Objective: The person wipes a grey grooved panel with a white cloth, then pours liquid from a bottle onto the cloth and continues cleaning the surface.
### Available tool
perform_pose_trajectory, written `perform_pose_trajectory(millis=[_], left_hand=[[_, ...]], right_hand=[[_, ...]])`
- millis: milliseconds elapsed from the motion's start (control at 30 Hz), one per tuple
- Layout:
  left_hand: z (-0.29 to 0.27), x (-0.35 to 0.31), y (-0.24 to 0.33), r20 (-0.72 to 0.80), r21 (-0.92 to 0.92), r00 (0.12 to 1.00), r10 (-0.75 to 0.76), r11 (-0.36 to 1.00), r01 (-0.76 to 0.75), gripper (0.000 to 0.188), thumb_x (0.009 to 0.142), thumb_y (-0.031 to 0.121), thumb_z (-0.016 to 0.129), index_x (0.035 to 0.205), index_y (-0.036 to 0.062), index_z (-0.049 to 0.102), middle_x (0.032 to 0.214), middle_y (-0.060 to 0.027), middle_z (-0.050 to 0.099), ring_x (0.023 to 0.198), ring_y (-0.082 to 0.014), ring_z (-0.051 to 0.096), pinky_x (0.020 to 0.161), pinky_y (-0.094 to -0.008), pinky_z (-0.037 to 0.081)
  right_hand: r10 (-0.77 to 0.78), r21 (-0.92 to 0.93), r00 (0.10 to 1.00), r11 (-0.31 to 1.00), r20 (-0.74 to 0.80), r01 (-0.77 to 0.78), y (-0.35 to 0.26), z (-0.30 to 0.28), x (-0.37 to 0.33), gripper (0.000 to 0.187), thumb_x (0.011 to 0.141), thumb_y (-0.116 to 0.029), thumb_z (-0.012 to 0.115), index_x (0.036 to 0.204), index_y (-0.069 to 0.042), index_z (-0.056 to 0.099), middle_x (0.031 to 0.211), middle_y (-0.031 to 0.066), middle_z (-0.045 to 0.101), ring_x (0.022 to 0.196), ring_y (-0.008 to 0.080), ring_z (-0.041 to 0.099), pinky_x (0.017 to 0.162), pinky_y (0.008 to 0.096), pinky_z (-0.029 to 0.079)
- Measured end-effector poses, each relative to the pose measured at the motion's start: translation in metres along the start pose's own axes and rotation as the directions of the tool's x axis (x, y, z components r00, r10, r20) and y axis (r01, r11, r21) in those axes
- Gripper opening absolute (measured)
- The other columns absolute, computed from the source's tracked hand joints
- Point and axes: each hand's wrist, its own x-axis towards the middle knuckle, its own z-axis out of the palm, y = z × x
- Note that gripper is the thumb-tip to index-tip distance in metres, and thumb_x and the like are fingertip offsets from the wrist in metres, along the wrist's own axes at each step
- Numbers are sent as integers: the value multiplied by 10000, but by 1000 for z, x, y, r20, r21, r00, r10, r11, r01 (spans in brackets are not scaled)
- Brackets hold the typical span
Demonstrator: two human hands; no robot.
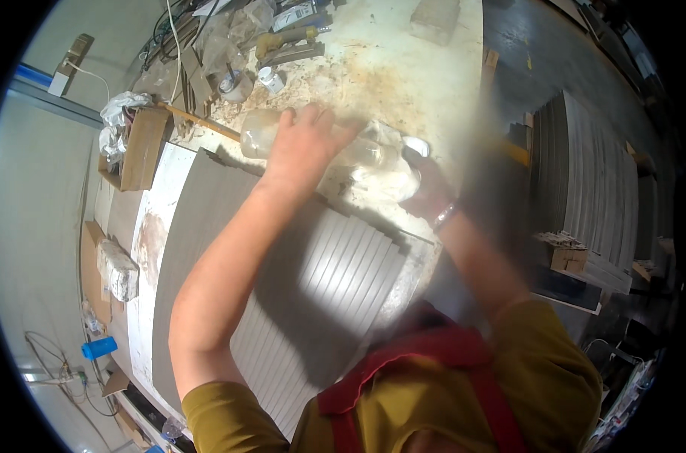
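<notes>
My left hand (305, 147) is closed over a clear plastic bottle (258, 134) that is held sideways above the worktable. At the bottle's right end my right hand (427, 189) grips a white crumpled thing (388, 180), cloth or plastic film; I cannot tell which. A small white rounded piece (416, 146) shows by the right thumb. Motion blurs the right fingers in part. Below my arms lies a fanned stack of grey panels (335, 279), their edges stepped like stairs.
A yellow power tool (286, 41), a small white jar (270, 79) and a stained cup (236, 87) stand on the dusty worktable (388, 68). A cardboard box (143, 151) sits at the left. Another tall stack of panels (584, 174) stands at the right.
</notes>
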Motion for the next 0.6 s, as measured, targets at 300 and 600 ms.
perform_pose_trajectory(millis=[300,600], left_hand=[[41,4,-27,-26,-10,983,-180,984,180,560,727,-4,616,1223,241,531,1139,-47,568,1079,-277,534,874,-425,415],[99,-8,-60,92,-883,695,-713,264,388,684,727,88,774,1297,7,406,1262,-151,540,1140,-222,535,966,-341,422]], right_hand=[[-230,-80,936,963,264,259,-9,-9,9,421,907,-355,506,1269,-140,520,1255,84,561,1165,285,532,1008,483,422],[-98,365,921,930,376,-50,-48,-65,-35,560,908,-395,456,1372,-86,402,1384,118,450,1287,299,406,1090,482,297]])
